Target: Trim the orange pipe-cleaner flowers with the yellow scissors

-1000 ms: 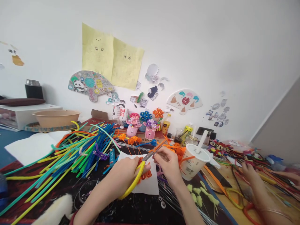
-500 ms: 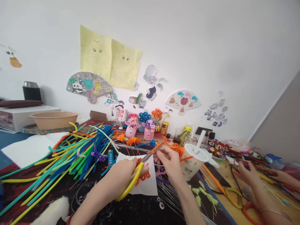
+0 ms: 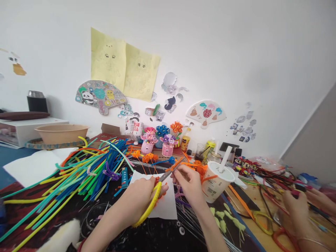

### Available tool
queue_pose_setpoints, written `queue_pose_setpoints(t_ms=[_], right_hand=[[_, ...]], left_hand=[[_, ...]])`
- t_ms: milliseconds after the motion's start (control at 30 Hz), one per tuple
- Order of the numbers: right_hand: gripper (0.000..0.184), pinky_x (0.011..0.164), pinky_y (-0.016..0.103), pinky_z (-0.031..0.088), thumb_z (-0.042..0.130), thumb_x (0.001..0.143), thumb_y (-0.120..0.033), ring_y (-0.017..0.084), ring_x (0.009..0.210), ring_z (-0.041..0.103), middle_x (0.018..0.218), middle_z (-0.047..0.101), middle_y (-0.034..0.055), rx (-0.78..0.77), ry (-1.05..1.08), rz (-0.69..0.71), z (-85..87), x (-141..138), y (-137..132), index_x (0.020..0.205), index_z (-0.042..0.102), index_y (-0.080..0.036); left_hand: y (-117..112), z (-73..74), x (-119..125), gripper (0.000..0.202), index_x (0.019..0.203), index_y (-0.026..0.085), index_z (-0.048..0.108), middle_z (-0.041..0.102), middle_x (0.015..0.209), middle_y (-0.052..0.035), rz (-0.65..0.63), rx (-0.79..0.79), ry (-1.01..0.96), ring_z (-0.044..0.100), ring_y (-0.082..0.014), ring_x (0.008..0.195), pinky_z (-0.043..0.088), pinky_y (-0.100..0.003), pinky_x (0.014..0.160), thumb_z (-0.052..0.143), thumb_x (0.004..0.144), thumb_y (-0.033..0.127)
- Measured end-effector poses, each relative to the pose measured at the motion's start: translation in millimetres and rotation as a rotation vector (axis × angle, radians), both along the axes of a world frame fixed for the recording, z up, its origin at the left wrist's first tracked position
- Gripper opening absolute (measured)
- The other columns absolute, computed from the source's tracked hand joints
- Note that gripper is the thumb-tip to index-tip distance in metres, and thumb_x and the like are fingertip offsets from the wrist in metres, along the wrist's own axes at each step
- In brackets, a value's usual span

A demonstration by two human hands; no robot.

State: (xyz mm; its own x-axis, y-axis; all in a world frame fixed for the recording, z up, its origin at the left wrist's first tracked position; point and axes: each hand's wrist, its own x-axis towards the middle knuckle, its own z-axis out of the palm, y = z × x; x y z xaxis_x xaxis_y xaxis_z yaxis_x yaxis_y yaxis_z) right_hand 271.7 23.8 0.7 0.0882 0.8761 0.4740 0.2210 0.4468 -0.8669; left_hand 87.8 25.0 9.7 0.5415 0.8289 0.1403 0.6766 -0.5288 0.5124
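Note:
My left hand (image 3: 143, 196) is closed around the yellow handles of a pair of scissors (image 3: 148, 209), whose blades point up and to the right. My right hand (image 3: 187, 180) pinches an orange pipe cleaner (image 3: 176, 163) that lies against the scissor blades. Beneath both hands is a white sheet of paper (image 3: 164, 210) with orange pieces on it, partly hidden by my left hand. Past my fingertips stand small orange flowers (image 3: 148, 157) on thin stems. To the right of my right hand is a white lidded cup (image 3: 217, 182) with a straw.
A large bundle of coloured pipe cleaners (image 3: 97, 168) spreads over the left side. Behind are flower pots (image 3: 167, 149) and an oil bottle (image 3: 185, 140). At right, another person's hands (image 3: 296, 206) work near orange-handled scissors (image 3: 285, 238). A tan bowl (image 3: 61, 134) sits far left.
My left hand's fingers have drawn closer together on the scissor handles, covering more of the orange pieces. My right hand stays nearly still. The other person's hands have shifted right.

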Motion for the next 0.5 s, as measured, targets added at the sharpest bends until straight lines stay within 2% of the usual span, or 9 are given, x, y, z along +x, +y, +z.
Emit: queue_pose_setpoints(t_ms=[167,333,500], right_hand=[[0.022,0.056,0.026,0.047,0.061,0.082,-0.036,0.015,0.057,0.058,0.063,0.062,0.0012,0.008,-0.007,-0.006,0.7,0.0,-1.3,0.071,0.064,-0.018],[0.022,0.056,0.026,0.047,0.061,0.083,-0.035,0.015,0.057,0.058,0.063,0.061,0.001,0.006,-0.014,0.004,1.1,-1.5,-2.7,0.07,0.063,-0.018],[0.024,0.056,0.026,0.047,0.06,0.083,-0.037,0.016,0.057,0.058,0.062,0.061,0.0011,-0.002,-0.016,-0.002,0.2,-0.7,-1.9,0.069,0.062,-0.017]], left_hand=[[-0.4,-3.0,1.0,0.049,0.09,0.019,0.058,0.071,0.079,-0.0066,0.004,-0.01,-0.003,0.065,-0.0235,0.07,0.04,-0.03,0.061,0.029,0.093,0.059],[-8.3,4.1,1.3,0.046,0.087,0.02,0.055,0.072,0.08,-0.005,-0.034,-0.035,-0.034,0.065,-0.0206,0.07,0.043,-0.03,0.064,0.028,0.094,0.056],[-8.7,8.6,3.3,0.044,0.087,0.02,0.057,0.072,0.079,-0.0069,0.005,-0.039,-0.025,0.064,-0.0239,0.073,0.042,-0.033,0.064,0.033,0.091,0.056]])
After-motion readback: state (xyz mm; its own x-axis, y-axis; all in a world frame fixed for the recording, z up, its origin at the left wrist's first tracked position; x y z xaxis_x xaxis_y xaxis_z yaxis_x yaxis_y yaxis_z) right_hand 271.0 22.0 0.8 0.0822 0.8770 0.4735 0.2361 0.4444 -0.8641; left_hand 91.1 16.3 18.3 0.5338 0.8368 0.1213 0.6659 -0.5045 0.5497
